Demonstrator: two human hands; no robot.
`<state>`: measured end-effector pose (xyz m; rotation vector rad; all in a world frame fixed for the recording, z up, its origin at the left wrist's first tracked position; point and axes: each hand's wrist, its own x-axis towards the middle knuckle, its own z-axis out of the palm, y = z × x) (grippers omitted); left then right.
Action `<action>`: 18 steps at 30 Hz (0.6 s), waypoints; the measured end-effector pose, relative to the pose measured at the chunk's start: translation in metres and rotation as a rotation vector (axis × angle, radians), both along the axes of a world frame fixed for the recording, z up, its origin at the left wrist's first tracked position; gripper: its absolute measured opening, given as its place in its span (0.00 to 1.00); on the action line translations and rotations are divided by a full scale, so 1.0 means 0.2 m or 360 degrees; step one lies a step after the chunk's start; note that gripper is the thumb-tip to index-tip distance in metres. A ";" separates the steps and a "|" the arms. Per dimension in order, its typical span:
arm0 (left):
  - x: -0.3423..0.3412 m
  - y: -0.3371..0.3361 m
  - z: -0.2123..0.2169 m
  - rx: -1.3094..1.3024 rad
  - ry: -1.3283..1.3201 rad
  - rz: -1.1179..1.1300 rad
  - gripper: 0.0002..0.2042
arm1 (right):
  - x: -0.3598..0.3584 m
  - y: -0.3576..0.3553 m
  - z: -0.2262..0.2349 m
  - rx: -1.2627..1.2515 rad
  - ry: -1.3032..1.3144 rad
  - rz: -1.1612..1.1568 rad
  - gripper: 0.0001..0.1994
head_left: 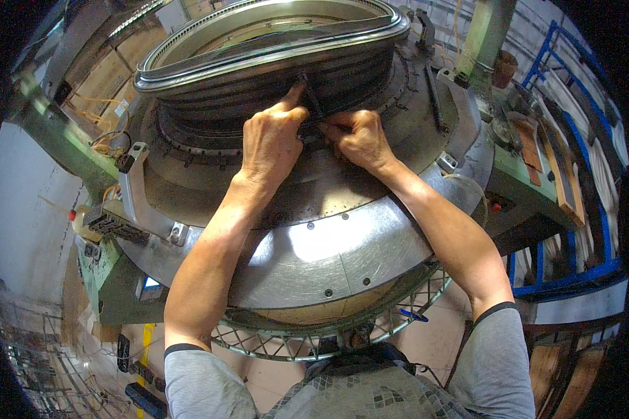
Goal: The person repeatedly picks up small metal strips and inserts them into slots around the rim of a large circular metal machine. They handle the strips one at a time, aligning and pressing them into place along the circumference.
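My left hand point(274, 136) is at the front of a dark, ribbed cylinder wall point(223, 105) on a large round machine. Its index finger reaches up against a thin dark strip point(311, 98) that stands slightly tilted on the wall, and its other fingers are curled in. Close by on the right, my right hand point(360, 136) has its fingers pinched together near the strip's lower end. Whatever lies between those fingertips is too small and dark to make out. Above the hands runs the cylinder's shiny metal rim point(272, 52).
A broad polished metal ring point(342, 258) curves in front of me, with a green lattice rail point(286, 346) below it. Green posts point(492, 35) rise at the sides. A dark rod point(434, 98) lies on the machine's right side. Blue racking point(573, 105) stands further right.
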<state>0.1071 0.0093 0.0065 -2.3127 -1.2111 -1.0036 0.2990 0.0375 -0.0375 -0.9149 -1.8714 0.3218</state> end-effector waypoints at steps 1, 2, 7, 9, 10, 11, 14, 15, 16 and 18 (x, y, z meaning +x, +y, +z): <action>0.00 0.00 0.00 0.0004 0.0002 -0.0002 0.13 | 0.00 0.00 0.00 -0.0010 0.0002 -0.0004 0.09; 0.00 0.00 0.00 -0.0018 0.0003 0.0005 0.13 | 0.00 0.00 0.00 -0.0021 0.0005 -0.0008 0.09; 0.00 0.00 0.00 -0.0009 0.0004 0.0017 0.13 | 0.00 -0.01 0.00 -0.0075 -0.0004 -0.0022 0.08; 0.01 0.00 0.00 -0.0032 -0.0049 0.0004 0.09 | 0.00 0.00 0.00 -0.0049 -0.0018 -0.0034 0.09; 0.01 0.00 0.00 -0.0041 -0.0073 -0.0003 0.08 | 0.00 0.00 0.00 -0.0049 -0.0020 -0.0033 0.09; 0.01 0.00 0.00 -0.0047 -0.0074 -0.0010 0.08 | 0.00 0.00 0.00 -0.0049 -0.0022 -0.0033 0.09; 0.01 0.00 0.01 -0.0072 -0.0069 -0.0024 0.09 | 0.00 0.01 0.00 0.0018 -0.0018 -0.0051 0.09; 0.00 0.00 0.01 -0.0084 -0.0061 -0.0024 0.09 | 0.00 0.01 0.00 0.0052 -0.0015 -0.0059 0.09; 0.00 0.00 0.01 -0.0095 -0.0052 -0.0025 0.10 | 0.00 0.01 0.00 0.0015 -0.0042 -0.0073 0.09; 0.00 0.00 0.01 -0.0097 -0.0056 -0.0031 0.10 | 0.00 0.01 -0.01 -0.0059 -0.0096 -0.0100 0.09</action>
